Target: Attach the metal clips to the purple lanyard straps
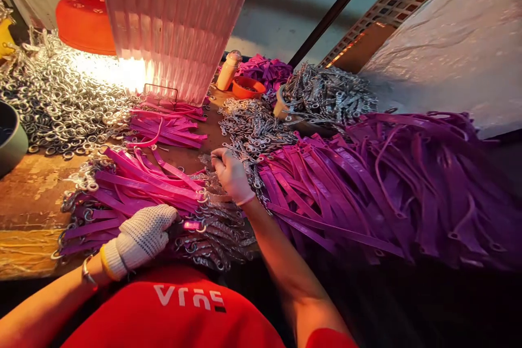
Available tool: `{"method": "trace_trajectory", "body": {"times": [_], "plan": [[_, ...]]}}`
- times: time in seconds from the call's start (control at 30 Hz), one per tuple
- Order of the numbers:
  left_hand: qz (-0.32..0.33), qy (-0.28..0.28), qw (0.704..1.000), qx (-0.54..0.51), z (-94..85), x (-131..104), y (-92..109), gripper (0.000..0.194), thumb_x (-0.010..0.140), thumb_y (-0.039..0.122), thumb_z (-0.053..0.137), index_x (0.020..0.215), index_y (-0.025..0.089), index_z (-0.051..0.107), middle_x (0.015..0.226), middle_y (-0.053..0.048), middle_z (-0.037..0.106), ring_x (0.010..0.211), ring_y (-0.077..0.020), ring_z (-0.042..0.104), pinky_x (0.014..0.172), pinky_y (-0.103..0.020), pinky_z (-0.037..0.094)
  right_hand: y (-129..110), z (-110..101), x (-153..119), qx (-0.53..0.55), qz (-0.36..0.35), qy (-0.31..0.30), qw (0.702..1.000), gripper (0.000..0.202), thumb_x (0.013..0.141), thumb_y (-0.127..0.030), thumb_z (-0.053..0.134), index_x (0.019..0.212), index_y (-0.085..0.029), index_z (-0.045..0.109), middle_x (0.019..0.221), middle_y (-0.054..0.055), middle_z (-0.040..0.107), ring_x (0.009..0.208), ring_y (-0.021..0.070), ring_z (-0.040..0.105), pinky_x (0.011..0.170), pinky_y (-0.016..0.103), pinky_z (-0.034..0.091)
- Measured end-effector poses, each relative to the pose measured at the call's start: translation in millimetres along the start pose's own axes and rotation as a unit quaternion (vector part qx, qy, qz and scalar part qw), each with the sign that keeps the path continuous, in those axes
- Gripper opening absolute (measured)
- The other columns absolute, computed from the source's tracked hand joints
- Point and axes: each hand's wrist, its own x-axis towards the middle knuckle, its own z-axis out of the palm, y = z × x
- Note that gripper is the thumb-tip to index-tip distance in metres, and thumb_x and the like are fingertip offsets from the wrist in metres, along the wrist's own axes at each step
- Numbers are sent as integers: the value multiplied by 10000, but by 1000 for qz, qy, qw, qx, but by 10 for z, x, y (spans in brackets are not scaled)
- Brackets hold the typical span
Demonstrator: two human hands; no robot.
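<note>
head view: desk (36, 190) with heaped chains (253, 125)
purple pile (346, 190): right of both hands
left hand (147, 231): gloved, nearer the pink-ended strap (192, 225), fingers curled closed on it
right hand (232, 174): bare, beyond it, fingertips together, contents unclear
pink-ended strap: axis left to right, end just right of the left hand

White lettering stretches across the front of the red shirt (163, 326), the leftmost character V-shaped, but no, the full word can't be read with certainty!
</note>
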Motion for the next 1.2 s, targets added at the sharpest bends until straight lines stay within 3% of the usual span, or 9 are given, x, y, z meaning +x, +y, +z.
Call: {"method": "trace_trajectory", "body": {"times": [0.13, 0.27, 0.4, 0.5, 0.67, 0.87, 0.97, 1.13, 1.2], "plan": [[-25, -12, 989, -143, -123, -25, -16, 219, 862, 379, 597, 747, 193, 610, 662, -9, 579, 604, -147, 490, 556, -245, 362, -353, -283, -367, 80, -126, -5, 989, 277, 996, -221, 425, 1210, -177, 596, 1097, 91, 677, 991, 199, 622, 898, 311, 467], [-92, -62, 920, -376, -211, -74, 56, 394, 877, 512, 577, 669, 190, 489, 522, 52, 382, 453, -81, 250, 431, -235, 173, -713, -489, -654, 0, -232, -72, 970, 285, 958, -181, 519, 1234, -199, 589, 1085, 87, 650, 984, 209, 579, 865, 319, 440], [-63, -74, 902, -421, -175, -88, 182, 271, 783, 421, 684, 725, 170, 599, 588, 22, 472, 484, -83, 303, 438, -234, 232, -949, -531, -771, -100, -323, -149, 929, 203, 964, -176, 526, 1144, -206, 615, 951, 48, 636, 830, 195, 532, 722, 307, 375], [-21, -82, 912, -401, -132, -77, 232, 194, 719, 342, 737, 749, 173, 646, 635, -9, 554, 538, -110, 390, 462, -239, 300, -977, -503, -791, -138, -353, -140, 915, 221, 977, -179, 505, 1175, -194, 602, 993, 66, 634, 859, 210, 522, 712, 321, 343], [-20, -43, 943, -329, -148, -49, 224, 357, 870, 454, 596, 653, 174, 559, 522, 26, 465, 473, -91, 325, 431, -234, 253, -915, -492, -812, -156, -324, -89, 929, 182, 956, -244, 485, 995, -178, 650, 875, 75, 640, 786, 210, 522, 671, 335, 297], [71, 34, 984, -157, -274, 6, 305, 180, 805, 315, 669, 727, 154, 647, 706, -14, 657, 649, -125, 516, 576, -220, 389, -951, -443, -816, -112, -264, -70, 955, 153, 837, -263, 531, 769, -196, 651, 727, 36, 640, 670, 173, 534, 608, 324, 251], [25, 29, 967, -253, -260, 60, 315, 231, 844, 356, 608, 710, 171, 570, 582, 21, 559, 497, -88, 435, 458, -203, 319, -1013, -377, -811, -87, -215, -33, 972, 185, 859, -221, 492, 761, -197, 647, 731, 35, 647, 679, 169, 558, 622, 308, 271], [-84, -22, 872, -481, -277, 257, 319, 290, 769, 412, 684, 751, 195, 492, 524, 79, 432, 372, -34, 263, 368, -173, 191, -1036, -335, -746, -25, -138, -14, 990, 291, 994, -345, 470, 812, -192, 638, 745, 28, 682, 690, 156, 613, 626, 269, 298], [-86, -49, 890, -444, -431, 486, 319, 288, 754, 425, 697, 759, 185, 536, 530, 69, 452, 374, -35, 264, 371, -179, 181, -991, -331, -699, -20, -106, -14, 994, 320, 1017, -367, 466, 808, -191, 632, 731, 24, 682, 679, 148, 616, 624, 257, 302]]}}
